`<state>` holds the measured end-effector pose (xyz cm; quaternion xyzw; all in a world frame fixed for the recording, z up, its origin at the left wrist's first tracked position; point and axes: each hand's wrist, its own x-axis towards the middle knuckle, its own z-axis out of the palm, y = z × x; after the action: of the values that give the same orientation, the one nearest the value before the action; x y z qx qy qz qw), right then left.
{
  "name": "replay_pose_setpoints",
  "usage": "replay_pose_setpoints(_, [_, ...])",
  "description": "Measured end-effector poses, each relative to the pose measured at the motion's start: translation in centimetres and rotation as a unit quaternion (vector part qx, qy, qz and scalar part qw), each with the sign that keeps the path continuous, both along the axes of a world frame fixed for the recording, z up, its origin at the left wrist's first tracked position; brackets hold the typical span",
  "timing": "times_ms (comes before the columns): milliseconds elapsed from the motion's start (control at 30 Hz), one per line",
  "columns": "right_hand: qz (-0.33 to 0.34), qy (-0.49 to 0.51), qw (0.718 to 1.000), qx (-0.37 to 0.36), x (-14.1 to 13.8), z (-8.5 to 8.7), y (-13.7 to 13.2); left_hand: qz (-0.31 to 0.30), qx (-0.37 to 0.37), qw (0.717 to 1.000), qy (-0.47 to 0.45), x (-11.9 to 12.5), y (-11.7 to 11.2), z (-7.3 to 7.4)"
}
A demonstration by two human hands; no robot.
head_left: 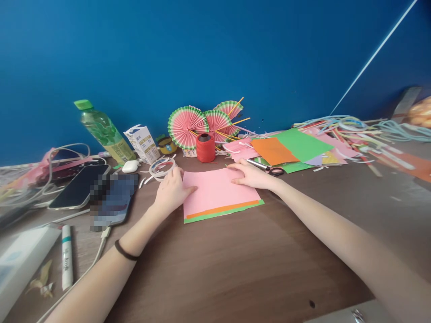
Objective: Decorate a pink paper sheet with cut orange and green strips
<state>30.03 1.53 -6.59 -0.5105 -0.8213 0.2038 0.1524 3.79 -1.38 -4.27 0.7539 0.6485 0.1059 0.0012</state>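
A pink sheet of paper [215,190] lies flat on the desk, with an orange strip [222,209] and a green strip [225,212] along its near edge. My left hand [173,188] grips the sheet's left edge, thumb on top and fingers curled at the far left corner. At the far right corner my right hand [251,174] holds the paper, thumb on its surface and forefinger at the far edge. Just beyond the sheet stands a spool of red thread [205,150]. Scissors [266,167] lie beside my right hand, partly hidden.
Folded watermelon-patterned paper fans [188,128] lean on the blue wall. Coloured paper sheets [301,146] and paper strips [353,128] are piled at the back right. Leftward are a green bottle [106,132], a small carton [143,143], phones [81,187], a marker [67,258] and cables.
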Motion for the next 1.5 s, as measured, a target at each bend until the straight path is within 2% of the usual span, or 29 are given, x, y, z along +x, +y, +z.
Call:
replay_pose_setpoints(100, [0.000,-0.009,1.000,0.001,0.0,-0.1,0.1,0.039,-0.024,0.997,0.068,-1.5,0.3,1.2])
replay_pose_setpoints(200, [-0.002,-0.026,1.000,0.000,0.0,-0.1,0.2,0.068,-0.157,0.975,0.139,-2.9,0.5,2.8])
replay_pose_setpoints(267, [-0.002,-0.039,0.999,-0.007,0.0,0.0,0.3,0.085,-0.166,0.968,0.170,-3.5,0.5,3.6])
replay_pose_setpoints(367, [-0.001,-0.050,0.999,-0.016,0.0,0.4,0.2,0.087,-0.130,0.971,0.183,-3.5,0.4,4.0])
replay_pose_setpoints(467, [0.011,-0.037,0.999,-0.012,0.0,0.6,-0.1,0.017,-0.084,0.986,0.143,-2.7,0.4,3.6])
replay_pose_setpoints(533, [0.011,-0.011,1.000,0.003,-0.1,0.7,-0.2,-0.079,-0.070,0.991,0.086,-2.0,0.4,3.1])
replay_pose_setpoints(633, [-0.038,0.034,0.998,0.040,0.1,1.1,0.0,-0.228,-0.118,0.967,0.011,-1.0,0.1,2.1])
replay_pose_setpoints(700, [-0.093,0.050,0.992,0.064,0.9,1.6,0.6,-0.252,-0.137,0.958,0.009,-0.7,-0.3,1.5])
replay_pose_setpoints(767, [-0.152,0.045,0.985,0.071,2.8,2.3,1.5,-0.245,-0.143,0.959,0.018,-0.6,-0.5,1.1])
replay_pose_setpoints(867, [-0.237,-0.002,0.971,0.045,7.1,3.2,2.9,-0.229,-0.172,0.957,0.038,-0.7,-0.5,1.0])
replay_pose_setpoints(933, [-0.353,-0.040,0.934,0.027,10.4,3.1,3.3,-0.218,-0.191,0.956,0.049,-0.7,-0.4,1.1])
replay_pose_setpoints(1033, [-0.455,-0.051,0.888,0.030,14.6,2.0,3.1,-0.208,-0.198,0.957,0.050,-0.6,-0.4,1.4])
replay_pose_setpoints(1100, [-0.465,-0.054,0.884,-0.002,16.3,0.8,2.7,-0.206,-0.197,0.957,0.045,-0.5,-0.5,1.4])
replay_pose_setpoints(1233, [-0.491,-0.076,0.868,0.020,17.6,-0.8,2.4,-0.208,-0.191,0.959,0.034,-0.5,-0.5,1.3])
replay_pose_setpoints(1400, [-0.481,-0.081,0.872,0.022,17.0,-0.5,2.8,-0.211,-0.187,0.959,0.036,-0.5,-0.6,1.4])
replay_pose_setpoints(1500, [-0.438,-0.073,0.896,-0.003,16.3,0.3,2.6,-0.209,-0.191,0.958,0.041,-0.4,-0.7,1.6])
